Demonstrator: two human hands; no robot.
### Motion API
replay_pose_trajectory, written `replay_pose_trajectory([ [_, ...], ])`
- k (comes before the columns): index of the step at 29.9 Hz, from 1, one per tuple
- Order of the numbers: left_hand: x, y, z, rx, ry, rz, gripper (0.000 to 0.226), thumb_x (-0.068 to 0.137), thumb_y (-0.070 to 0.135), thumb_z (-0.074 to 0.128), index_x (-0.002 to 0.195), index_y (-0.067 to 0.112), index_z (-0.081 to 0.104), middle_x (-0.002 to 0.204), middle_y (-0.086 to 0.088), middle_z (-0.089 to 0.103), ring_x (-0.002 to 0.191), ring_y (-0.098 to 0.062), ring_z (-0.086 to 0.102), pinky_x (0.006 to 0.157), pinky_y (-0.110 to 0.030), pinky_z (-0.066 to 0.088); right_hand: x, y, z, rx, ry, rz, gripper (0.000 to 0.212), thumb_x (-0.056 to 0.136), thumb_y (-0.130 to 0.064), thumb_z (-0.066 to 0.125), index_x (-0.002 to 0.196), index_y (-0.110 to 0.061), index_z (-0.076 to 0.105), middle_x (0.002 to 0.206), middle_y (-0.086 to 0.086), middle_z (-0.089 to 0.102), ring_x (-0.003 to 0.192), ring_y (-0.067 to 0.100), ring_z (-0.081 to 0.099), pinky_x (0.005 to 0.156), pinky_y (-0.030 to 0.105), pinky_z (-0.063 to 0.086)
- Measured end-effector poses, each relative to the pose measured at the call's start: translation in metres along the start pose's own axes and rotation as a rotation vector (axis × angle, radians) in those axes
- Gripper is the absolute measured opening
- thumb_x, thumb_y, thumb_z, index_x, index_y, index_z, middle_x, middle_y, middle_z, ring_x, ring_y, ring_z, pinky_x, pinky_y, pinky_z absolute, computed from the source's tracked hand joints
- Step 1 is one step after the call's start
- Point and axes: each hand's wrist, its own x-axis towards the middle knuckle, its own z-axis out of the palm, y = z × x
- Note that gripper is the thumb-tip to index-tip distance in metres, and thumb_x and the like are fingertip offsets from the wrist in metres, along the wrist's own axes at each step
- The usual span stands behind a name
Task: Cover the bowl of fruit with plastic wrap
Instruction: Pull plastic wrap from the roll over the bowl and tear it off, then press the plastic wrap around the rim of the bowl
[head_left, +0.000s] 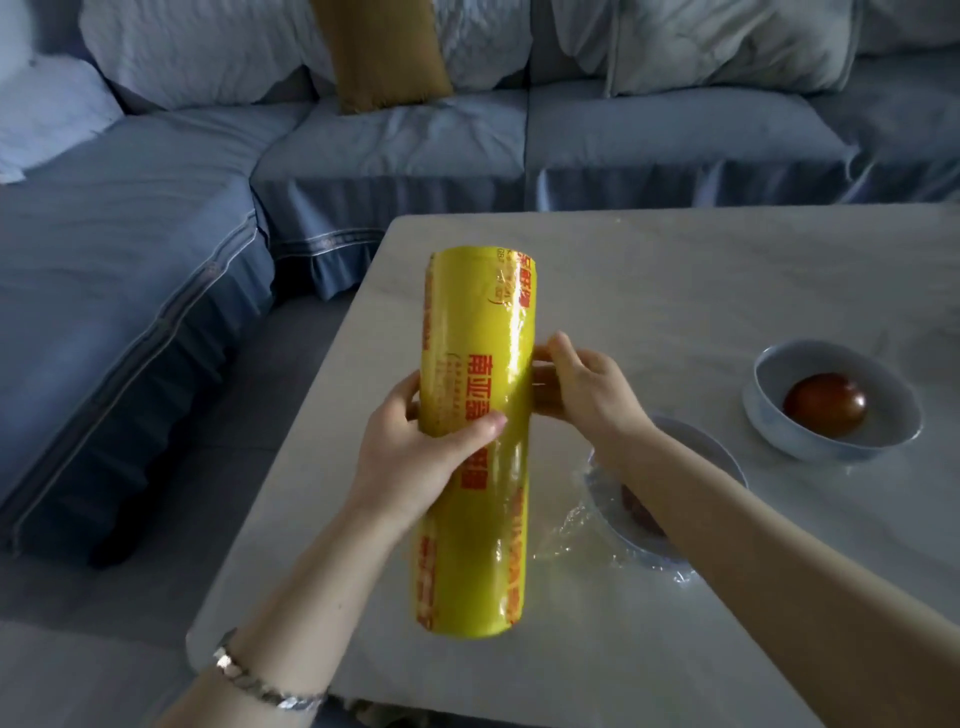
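A big yellow roll of plastic wrap (475, 415) with red lettering hangs upright above the pale table (675, 280). My left hand (415, 457) grips its middle from the left, thumb across the front. My right hand (582, 387) pinches the film edge on the roll's right side. Below my right forearm sits a bowl (722, 457) draped in clear wrap, holding dark fruit; my arm hides much of it. An uncovered pale blue bowl (831, 400) with one dark red fruit (825, 404) stands at the right.
A blue corner sofa (130, 270) with pale cushions and a mustard pillow (384, 52) runs along the left and back. Loose clear film (571, 540) lies on the table beside the wrapped bowl. Grey floor lies between the sofa and the table's left edge.
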Motion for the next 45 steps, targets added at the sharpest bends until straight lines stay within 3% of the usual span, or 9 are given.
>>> replay_pose_trajectory([
  [7, 0.078, -0.002, 0.014, 0.098, 0.428, 0.192, 0.094, 0.052, 0.036, 0.085, 0.134, 0.02, 0.041, 0.132, -0.005, 0.044, 0.122, -0.022, 0.048, 0.102, -0.044, 0.041, -0.017, 0.04, -0.091, -0.825, 0.2, -0.223, 0.019, 0.085, -0.009, 0.054, 0.096, -0.012, 0.069, 0.1, 0.001, 0.064, 0.102, 0.02, 0.056, 0.084, 0.02, 0.034],
  [13, 0.108, 0.002, 0.048, -0.038, 0.505, 0.265, 0.094, 0.061, 0.014, 0.085, 0.138, 0.009, 0.031, 0.136, -0.013, 0.036, 0.126, -0.024, 0.042, 0.1, -0.024, 0.033, -0.021, 0.062, -0.134, -0.866, 0.278, -0.116, 0.029, 0.086, -0.014, 0.054, 0.115, -0.011, 0.061, 0.119, 0.01, 0.059, 0.113, 0.027, 0.053, 0.096, 0.029, 0.037],
  [20, 0.118, -0.012, 0.048, -0.046, 0.488, 0.24, 0.096, 0.062, 0.018, 0.085, 0.139, 0.012, 0.029, 0.138, -0.011, 0.038, 0.124, -0.024, 0.045, 0.104, -0.036, 0.039, -0.013, 0.063, -0.142, -0.774, 0.186, 0.035, 0.027, 0.094, -0.018, 0.044, 0.114, -0.014, 0.063, 0.114, 0.006, 0.066, 0.107, 0.023, 0.058, 0.084, 0.025, 0.04],
  [28, 0.113, -0.014, 0.028, 0.01, 0.277, 0.014, 0.106, 0.066, 0.02, 0.083, 0.147, 0.014, 0.015, 0.15, -0.009, 0.029, 0.132, -0.025, 0.038, 0.109, -0.043, 0.034, -0.012, 0.076, -0.142, -0.767, 0.179, 0.067, 0.028, 0.095, -0.02, 0.042, 0.095, -0.007, 0.066, 0.096, 0.011, 0.068, 0.093, 0.029, 0.06, 0.074, 0.03, 0.041],
  [32, 0.074, -0.021, 0.05, 0.069, 0.164, -0.095, 0.061, 0.083, 0.013, 0.066, 0.136, 0.005, 0.037, 0.131, -0.006, 0.047, 0.115, -0.021, 0.049, 0.086, -0.022, 0.036, -0.027, 0.086, -0.139, -0.638, 0.278, 0.114, 0.022, 0.095, -0.02, 0.04, 0.104, -0.016, 0.06, 0.103, 0.009, 0.065, 0.091, 0.024, 0.058, 0.078, 0.031, 0.044],
  [35, 0.052, -0.036, 0.078, 0.056, -0.166, -0.162, 0.035, 0.09, 0.014, 0.058, 0.124, 0.009, 0.052, 0.121, -0.006, 0.059, 0.106, -0.018, 0.055, 0.092, -0.028, 0.039, -0.046, 0.083, -0.132, -0.323, 0.284, 0.284, 0.018, 0.091, -0.023, 0.05, 0.109, -0.024, 0.046, 0.096, 0.013, 0.065, 0.079, 0.029, 0.066, 0.071, 0.042, 0.057],
  [39, 0.05, -0.043, 0.1, 0.138, -0.316, -0.123, 0.011, 0.092, 0.019, 0.054, 0.099, 0.018, 0.063, 0.108, -0.008, 0.067, 0.098, -0.017, 0.059, 0.092, -0.032, 0.044, -0.077, 0.081, -0.116, -0.036, 0.148, 0.496, 0.048, 0.084, -0.009, 0.061, 0.124, -0.016, 0.035, 0.068, 0.014, 0.067, 0.051, 0.021, 0.065, 0.054, 0.03, 0.057],
  [42, 0.056, -0.04, 0.107, 0.23, -0.365, -0.079, 0.018, 0.093, 0.019, 0.054, 0.098, 0.008, 0.067, 0.091, -0.004, 0.064, 0.088, -0.013, 0.056, 0.078, -0.025, 0.043, -0.087, 0.084, -0.109, -0.218, 0.052, 0.535, 0.058, 0.084, -0.014, 0.058, 0.133, -0.016, 0.026, 0.066, 0.01, 0.067, 0.055, 0.02, 0.062, 0.057, 0.028, 0.054],
  [45, 0.06, -0.04, 0.109, 0.267, -0.474, -0.083, 0.027, 0.094, 0.021, 0.052, 0.092, -0.002, 0.066, 0.083, -0.006, 0.061, 0.079, -0.014, 0.053, 0.069, -0.026, 0.04, -0.074, 0.079, -0.119, -0.648, 0.164, 0.256, 0.055, 0.082, -0.034, 0.061, 0.131, -0.029, 0.036, 0.093, 0.001, 0.064, 0.081, 0.016, 0.06, 0.074, 0.027, 0.047],
])
